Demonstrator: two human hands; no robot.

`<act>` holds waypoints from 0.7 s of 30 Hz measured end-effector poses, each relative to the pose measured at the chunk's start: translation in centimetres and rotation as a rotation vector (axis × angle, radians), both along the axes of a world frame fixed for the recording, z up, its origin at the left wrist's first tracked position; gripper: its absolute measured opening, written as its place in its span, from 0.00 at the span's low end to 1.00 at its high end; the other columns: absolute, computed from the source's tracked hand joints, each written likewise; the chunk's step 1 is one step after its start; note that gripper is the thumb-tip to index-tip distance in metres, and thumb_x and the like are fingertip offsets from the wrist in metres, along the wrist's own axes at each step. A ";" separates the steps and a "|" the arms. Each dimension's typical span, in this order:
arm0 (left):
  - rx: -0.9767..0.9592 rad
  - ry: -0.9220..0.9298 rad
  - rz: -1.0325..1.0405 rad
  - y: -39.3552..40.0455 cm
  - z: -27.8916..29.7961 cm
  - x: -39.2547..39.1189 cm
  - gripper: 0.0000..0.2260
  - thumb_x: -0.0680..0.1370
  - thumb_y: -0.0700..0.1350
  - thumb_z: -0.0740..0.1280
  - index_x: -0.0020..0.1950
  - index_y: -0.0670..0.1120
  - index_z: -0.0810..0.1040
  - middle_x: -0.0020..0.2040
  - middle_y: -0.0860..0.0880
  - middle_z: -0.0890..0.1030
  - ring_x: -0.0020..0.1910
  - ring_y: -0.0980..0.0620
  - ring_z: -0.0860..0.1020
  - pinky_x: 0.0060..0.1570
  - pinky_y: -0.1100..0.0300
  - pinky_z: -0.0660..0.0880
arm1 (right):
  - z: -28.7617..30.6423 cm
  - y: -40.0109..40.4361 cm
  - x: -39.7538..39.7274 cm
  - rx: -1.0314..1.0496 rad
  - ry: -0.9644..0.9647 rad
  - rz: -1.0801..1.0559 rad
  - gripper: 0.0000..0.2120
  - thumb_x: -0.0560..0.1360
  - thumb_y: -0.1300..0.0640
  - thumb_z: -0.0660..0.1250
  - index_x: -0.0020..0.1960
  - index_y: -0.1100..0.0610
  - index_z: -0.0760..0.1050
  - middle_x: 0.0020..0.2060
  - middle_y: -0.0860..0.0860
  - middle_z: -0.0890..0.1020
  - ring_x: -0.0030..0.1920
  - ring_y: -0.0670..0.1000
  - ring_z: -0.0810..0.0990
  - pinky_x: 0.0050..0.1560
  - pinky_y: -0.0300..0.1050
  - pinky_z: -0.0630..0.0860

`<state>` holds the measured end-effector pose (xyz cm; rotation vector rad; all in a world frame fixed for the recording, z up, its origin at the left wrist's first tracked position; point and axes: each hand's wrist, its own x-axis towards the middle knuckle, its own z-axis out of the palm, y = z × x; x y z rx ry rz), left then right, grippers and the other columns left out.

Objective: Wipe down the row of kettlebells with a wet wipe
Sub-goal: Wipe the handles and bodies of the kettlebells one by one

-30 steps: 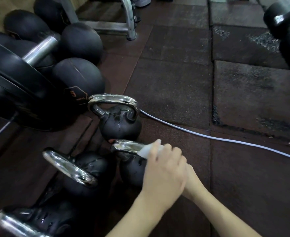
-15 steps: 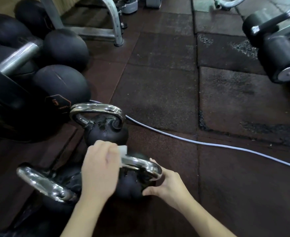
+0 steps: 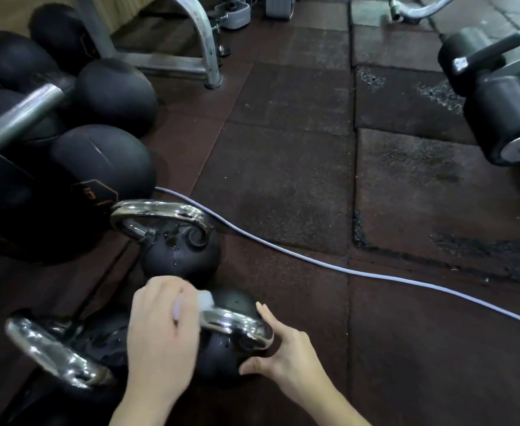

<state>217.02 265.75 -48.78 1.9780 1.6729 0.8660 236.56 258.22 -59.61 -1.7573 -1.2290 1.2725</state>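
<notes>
Three black kettlebells with chrome handles stand in a row on the rubber floor. My left hand is closed over the left end of the middle kettlebell's handle and presses a white wet wipe against it. The right side of that bell is held by my right hand, thumb low on the body and fingers by the handle's end. The far kettlebell stands just beyond, its body spotted with wet marks. The near kettlebell sits to the left, partly behind my left forearm.
Black medicine balls and a barbell with a weight plate crowd the left side. A white cable runs across the floor to the right. A machine's padded rollers stand at the far right, a metal frame leg at the back.
My left hand has slid the wipe from the right end of the middle kettlebell's handle to its left end. My right hand has come into view on the bell's right side.
</notes>
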 end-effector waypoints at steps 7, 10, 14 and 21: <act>0.252 0.339 -0.414 -2.2 -0.3 1.6 0.16 0.79 0.58 0.66 0.59 0.50 0.84 0.57 0.54 0.82 0.60 0.49 0.78 0.74 0.43 0.65 | -0.5 0.0 -0.3 -0.019 -0.035 -0.019 0.51 0.54 0.36 0.86 0.75 0.31 0.71 0.66 0.34 0.82 0.66 0.32 0.77 0.68 0.41 0.75; 0.276 0.308 -0.500 -1.0 0.4 0.4 0.16 0.84 0.54 0.60 0.62 0.50 0.83 0.57 0.55 0.82 0.57 0.51 0.80 0.70 0.51 0.67 | 0.0 0.3 0.3 -0.062 -0.044 0.006 0.52 0.54 0.47 0.89 0.74 0.33 0.72 0.56 0.31 0.85 0.59 0.28 0.79 0.63 0.32 0.75; 0.045 0.393 -0.459 1.4 2.3 -1.3 0.18 0.86 0.51 0.50 0.57 0.58 0.80 0.51 0.58 0.80 0.53 0.54 0.78 0.60 0.54 0.71 | 1.6 1.9 2.5 -0.094 -0.106 0.169 0.41 0.65 0.53 0.85 0.74 0.36 0.74 0.60 0.30 0.83 0.63 0.31 0.78 0.71 0.36 0.73; -0.112 -0.239 -0.024 8.2 6.0 -6.7 0.14 0.88 0.49 0.58 0.50 0.52 0.83 0.41 0.63 0.83 0.39 0.68 0.77 0.45 0.60 0.76 | 3.5 8.0 2.4 -0.052 -0.093 0.039 0.36 0.64 0.38 0.82 0.70 0.44 0.80 0.63 0.42 0.84 0.66 0.36 0.80 0.74 0.50 0.75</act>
